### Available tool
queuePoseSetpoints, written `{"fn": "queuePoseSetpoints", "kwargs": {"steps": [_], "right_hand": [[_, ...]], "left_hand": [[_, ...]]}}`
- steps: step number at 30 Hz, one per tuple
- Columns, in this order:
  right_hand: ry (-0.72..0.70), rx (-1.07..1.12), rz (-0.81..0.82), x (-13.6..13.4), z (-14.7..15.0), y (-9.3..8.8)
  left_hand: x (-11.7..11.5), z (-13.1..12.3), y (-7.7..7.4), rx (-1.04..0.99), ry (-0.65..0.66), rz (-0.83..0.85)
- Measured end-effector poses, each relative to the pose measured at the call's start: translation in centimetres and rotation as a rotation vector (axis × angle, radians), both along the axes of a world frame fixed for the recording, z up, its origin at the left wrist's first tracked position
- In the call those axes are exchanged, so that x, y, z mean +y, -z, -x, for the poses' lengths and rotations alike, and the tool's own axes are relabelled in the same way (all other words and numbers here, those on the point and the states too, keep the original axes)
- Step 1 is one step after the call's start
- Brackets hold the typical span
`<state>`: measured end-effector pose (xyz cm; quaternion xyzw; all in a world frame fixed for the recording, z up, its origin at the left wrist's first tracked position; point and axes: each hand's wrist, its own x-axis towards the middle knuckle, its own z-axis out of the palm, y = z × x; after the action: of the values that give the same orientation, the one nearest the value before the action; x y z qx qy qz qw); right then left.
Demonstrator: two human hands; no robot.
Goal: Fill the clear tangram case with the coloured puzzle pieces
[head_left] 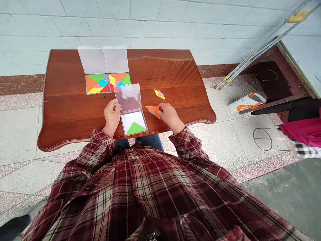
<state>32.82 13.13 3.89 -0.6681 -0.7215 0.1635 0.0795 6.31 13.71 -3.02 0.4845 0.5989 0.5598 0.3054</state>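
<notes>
My left hand (112,115) pinches the left edge of a clear plastic lid (127,97), which stands hinged on a small open tangram case. The case's white tray (132,122) holds a green triangle tile (135,129). My right hand (170,115) grips an orange triangle tile (152,111), and a sliver of blue shows beneath it. A little beyond, a yellow and pink tile pair (159,94) lies on the tabletop. Farther back sits a second open case with two filled tangram squares (107,83), its clear lids (103,60) lying open behind.
A polished reddish-brown wooden table (120,72) stands before me against a pale tiled wall. My plaid shirt and jeans fill the foreground. To the right, a metal ladder leans near a white box on the floor, with a dark bench and magenta cloth beyond.
</notes>
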Motion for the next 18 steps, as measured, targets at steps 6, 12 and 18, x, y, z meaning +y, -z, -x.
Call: {"fn": "queuePoseSetpoints", "kwargs": {"steps": [6,12,18], "right_hand": [[-0.001,-0.056,0.088,0.2,1.7,0.4],[0.030,-0.051,0.123,0.7,0.9,0.7],[0.059,0.000,0.086,0.7,0.6,1.5]], "left_hand": [[0.0,0.0,0.3,0.001,0.000,-0.013],[-0.3,-0.3,0.1,-0.051,-0.005,0.006],[-0.3,-0.5,0.0,-0.067,-0.012,0.017]]}}
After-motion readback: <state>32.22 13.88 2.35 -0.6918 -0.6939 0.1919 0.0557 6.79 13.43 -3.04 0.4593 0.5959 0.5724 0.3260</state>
